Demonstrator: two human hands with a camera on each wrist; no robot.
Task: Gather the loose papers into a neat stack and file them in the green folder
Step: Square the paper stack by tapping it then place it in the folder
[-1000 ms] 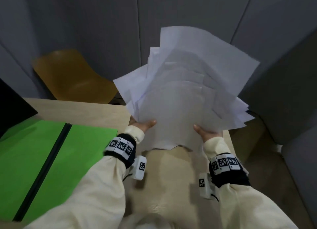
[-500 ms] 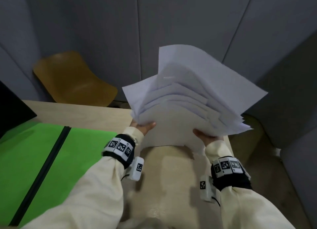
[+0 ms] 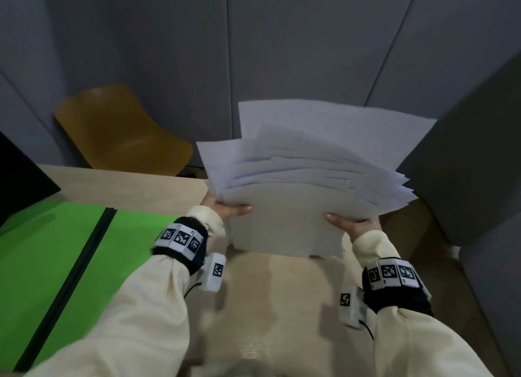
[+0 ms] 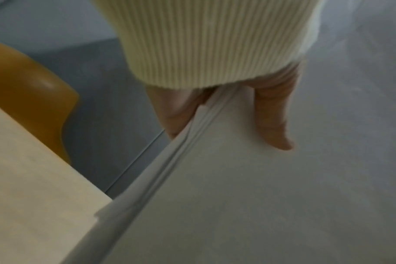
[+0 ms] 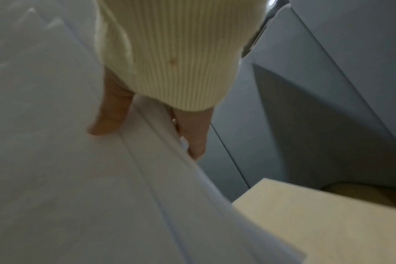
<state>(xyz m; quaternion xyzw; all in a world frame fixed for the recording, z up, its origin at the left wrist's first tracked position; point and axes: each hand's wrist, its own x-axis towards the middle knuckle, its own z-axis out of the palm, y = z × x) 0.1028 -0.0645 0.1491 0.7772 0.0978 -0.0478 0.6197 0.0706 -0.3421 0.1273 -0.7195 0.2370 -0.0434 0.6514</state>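
A fanned bundle of several white papers (image 3: pixel 304 179) stands tilted, its lower edge near the wooden table (image 3: pixel 135 190). My left hand (image 3: pixel 231 208) grips its left side, thumb on the front sheet and fingers behind. My right hand (image 3: pixel 352 224) grips its right side the same way. The left wrist view shows the thumb (image 4: pixel 274 121) pressed on the papers (image 4: pixel 260 196) with the fingers (image 4: pixel 172 114) behind the uneven sheet edges. In the right wrist view my right hand (image 5: pixel 147 132) pinches the papers (image 5: pixel 68 178). The green folder (image 3: pixel 56 258) lies open at the left on the table.
A yellow chair (image 3: pixel 118 128) stands behind the table's far edge. Grey wall panels (image 3: pixel 282 52) close off the back, and a grey partition (image 3: pixel 473 179) stands at the right. A dark object (image 3: pixel 19 179) sits at the far left above the folder.
The bundle has come down from raised and upright towards the table, tilting away from me, and the sheets have slid closer together. Both hands keep their grip.
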